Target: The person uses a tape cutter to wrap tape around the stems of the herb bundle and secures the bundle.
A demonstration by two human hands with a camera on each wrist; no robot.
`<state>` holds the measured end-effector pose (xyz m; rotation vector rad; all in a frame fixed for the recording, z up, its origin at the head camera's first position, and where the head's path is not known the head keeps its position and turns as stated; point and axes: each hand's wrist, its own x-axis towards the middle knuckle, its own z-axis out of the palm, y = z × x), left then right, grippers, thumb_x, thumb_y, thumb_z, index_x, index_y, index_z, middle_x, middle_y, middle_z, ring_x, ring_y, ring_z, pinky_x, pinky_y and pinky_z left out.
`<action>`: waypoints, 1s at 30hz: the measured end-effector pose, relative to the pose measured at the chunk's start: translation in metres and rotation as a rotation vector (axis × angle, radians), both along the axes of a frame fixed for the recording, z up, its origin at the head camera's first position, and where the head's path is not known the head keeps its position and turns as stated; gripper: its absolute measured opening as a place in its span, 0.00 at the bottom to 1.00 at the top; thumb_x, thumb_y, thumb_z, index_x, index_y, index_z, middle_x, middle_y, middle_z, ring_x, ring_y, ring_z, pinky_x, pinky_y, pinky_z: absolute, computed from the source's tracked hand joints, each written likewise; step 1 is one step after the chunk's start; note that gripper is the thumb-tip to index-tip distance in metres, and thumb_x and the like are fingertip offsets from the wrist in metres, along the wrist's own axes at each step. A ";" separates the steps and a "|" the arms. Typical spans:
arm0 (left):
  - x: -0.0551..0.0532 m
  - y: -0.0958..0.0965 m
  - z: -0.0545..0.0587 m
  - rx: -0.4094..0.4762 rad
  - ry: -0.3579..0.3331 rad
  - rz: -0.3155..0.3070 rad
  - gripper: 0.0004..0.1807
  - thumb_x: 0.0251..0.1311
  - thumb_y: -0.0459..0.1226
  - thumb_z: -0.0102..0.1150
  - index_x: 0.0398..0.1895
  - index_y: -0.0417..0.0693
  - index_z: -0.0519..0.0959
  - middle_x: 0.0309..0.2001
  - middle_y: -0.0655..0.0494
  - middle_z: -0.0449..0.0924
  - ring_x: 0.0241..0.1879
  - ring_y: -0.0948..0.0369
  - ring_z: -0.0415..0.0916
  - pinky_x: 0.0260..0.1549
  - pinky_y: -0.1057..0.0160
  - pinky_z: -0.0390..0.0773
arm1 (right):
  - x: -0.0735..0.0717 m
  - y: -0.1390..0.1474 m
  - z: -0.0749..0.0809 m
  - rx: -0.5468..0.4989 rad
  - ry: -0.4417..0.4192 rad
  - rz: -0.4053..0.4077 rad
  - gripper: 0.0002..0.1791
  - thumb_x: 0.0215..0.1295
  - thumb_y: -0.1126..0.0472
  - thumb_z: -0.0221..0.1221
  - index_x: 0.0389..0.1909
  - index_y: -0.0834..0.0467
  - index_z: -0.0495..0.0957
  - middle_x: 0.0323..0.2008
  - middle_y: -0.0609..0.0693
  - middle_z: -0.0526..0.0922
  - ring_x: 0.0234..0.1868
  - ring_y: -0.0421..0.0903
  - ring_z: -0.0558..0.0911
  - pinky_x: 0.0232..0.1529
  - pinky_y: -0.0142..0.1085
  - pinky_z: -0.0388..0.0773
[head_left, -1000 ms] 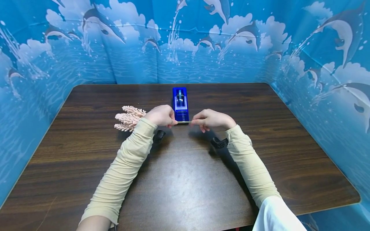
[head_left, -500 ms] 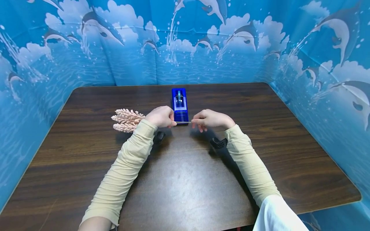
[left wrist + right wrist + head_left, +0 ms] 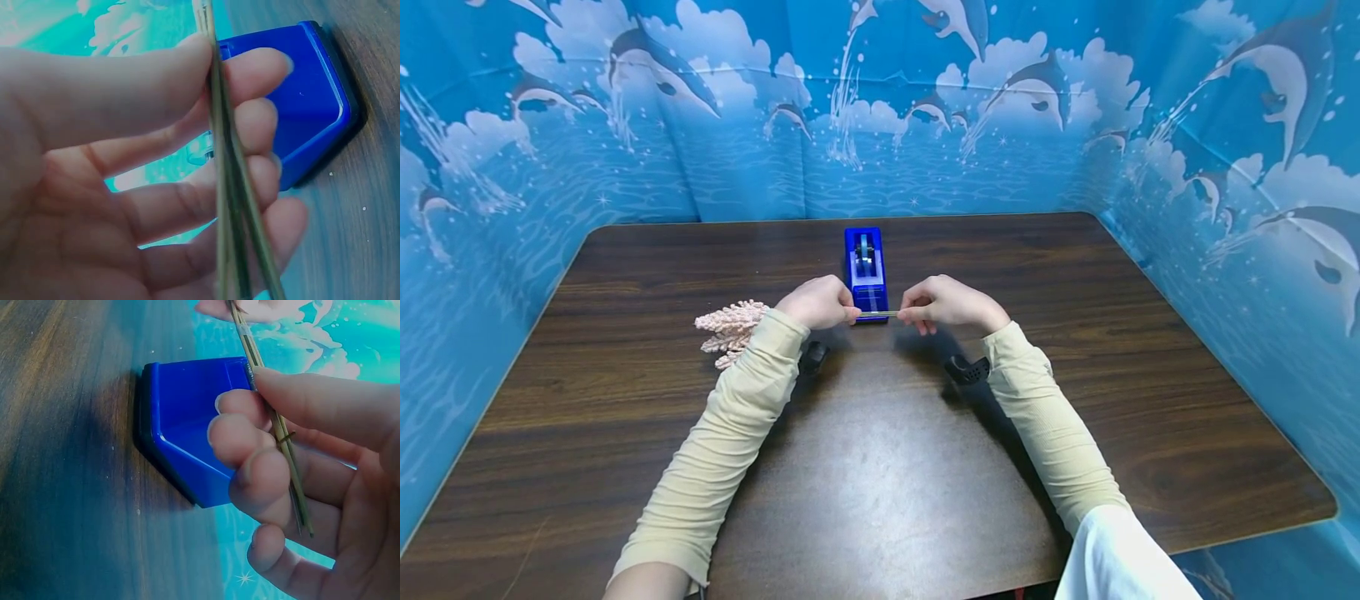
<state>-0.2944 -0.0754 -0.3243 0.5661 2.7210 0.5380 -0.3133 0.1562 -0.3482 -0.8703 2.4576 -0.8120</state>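
Note:
Several pale pink flower sprigs [image 3: 730,327] stick out to the left of my left hand [image 3: 822,302]. Their thin green-brown stems [image 3: 880,313] run sideways between both hands, just over the front end of a blue tape dispenser [image 3: 868,275]. In the left wrist view, that thumb and forefinger pinch the stems [image 3: 228,144], which fan out downward. My right hand [image 3: 951,302] pinches the other end. In the right wrist view, the stem ends [image 3: 300,500] pass under the thumb and over the palm, and a shiny clear band wraps them just above the thumb.
The dark wood-grain table [image 3: 880,467] spreads around the hands. A roll of tape [image 3: 864,248] sits inside the dispenser. Black wrist cameras [image 3: 967,370] hang under the wrists. A blue dolphin-print curtain [image 3: 880,167] surrounds the table's back and sides.
The pink flower heads have turned and shifted slightly toward the front, as the stems roll between the hands. The right fingers have drawn in closer to the thumb. The dispenser stays put.

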 end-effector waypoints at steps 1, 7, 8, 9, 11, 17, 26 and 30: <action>0.000 0.000 0.000 -0.002 0.005 0.004 0.14 0.64 0.42 0.57 0.29 0.40 0.84 0.21 0.61 0.69 0.28 0.60 0.66 0.28 0.66 0.64 | 0.000 0.000 0.000 -0.004 -0.003 -0.001 0.14 0.71 0.58 0.54 0.34 0.65 0.79 0.19 0.50 0.79 0.21 0.47 0.78 0.33 0.47 0.79; -0.001 0.001 -0.002 0.006 0.031 0.024 0.14 0.62 0.42 0.60 0.23 0.43 0.82 0.19 0.59 0.76 0.27 0.60 0.69 0.29 0.65 0.66 | 0.000 0.000 0.000 -0.011 -0.021 -0.016 0.14 0.71 0.57 0.54 0.35 0.66 0.79 0.18 0.49 0.79 0.20 0.48 0.79 0.35 0.53 0.78; -0.001 0.001 -0.003 0.006 0.039 0.026 0.14 0.62 0.42 0.61 0.23 0.43 0.82 0.19 0.58 0.79 0.27 0.60 0.70 0.30 0.64 0.67 | 0.000 0.000 0.000 -0.009 -0.022 -0.021 0.15 0.71 0.57 0.54 0.35 0.66 0.79 0.18 0.49 0.79 0.20 0.48 0.79 0.35 0.52 0.78; -0.001 0.001 -0.003 0.007 0.046 0.031 0.14 0.61 0.42 0.61 0.23 0.43 0.83 0.19 0.57 0.81 0.28 0.60 0.72 0.32 0.63 0.69 | 0.000 0.000 0.000 -0.006 -0.024 -0.027 0.16 0.72 0.56 0.53 0.35 0.66 0.79 0.18 0.49 0.79 0.20 0.48 0.78 0.35 0.52 0.78; -0.001 0.001 -0.003 0.010 0.061 0.037 0.13 0.61 0.42 0.61 0.24 0.43 0.83 0.21 0.54 0.84 0.31 0.59 0.75 0.38 0.60 0.72 | 0.000 0.000 0.001 0.002 -0.029 -0.040 0.17 0.73 0.55 0.52 0.35 0.66 0.79 0.18 0.48 0.78 0.20 0.46 0.78 0.34 0.49 0.78; -0.001 0.002 -0.004 0.031 0.081 0.054 0.12 0.60 0.41 0.62 0.23 0.44 0.82 0.23 0.53 0.85 0.34 0.56 0.78 0.43 0.56 0.74 | 0.000 -0.001 0.001 0.013 -0.036 -0.063 0.19 0.74 0.55 0.50 0.35 0.67 0.77 0.18 0.47 0.77 0.18 0.43 0.75 0.29 0.41 0.76; -0.003 0.002 -0.006 0.055 0.113 0.084 0.11 0.54 0.40 0.67 0.20 0.46 0.79 0.27 0.52 0.83 0.32 0.56 0.74 0.39 0.57 0.73 | 0.002 -0.002 0.000 -0.030 0.005 -0.118 0.14 0.70 0.57 0.55 0.35 0.65 0.77 0.18 0.53 0.77 0.21 0.54 0.77 0.26 0.40 0.74; -0.004 0.002 -0.007 0.061 0.124 0.101 0.10 0.50 0.38 0.68 0.20 0.47 0.76 0.28 0.54 0.78 0.32 0.56 0.73 0.39 0.57 0.73 | 0.002 -0.002 0.000 -0.038 0.017 -0.132 0.13 0.70 0.56 0.56 0.34 0.64 0.77 0.18 0.53 0.78 0.19 0.49 0.76 0.24 0.35 0.71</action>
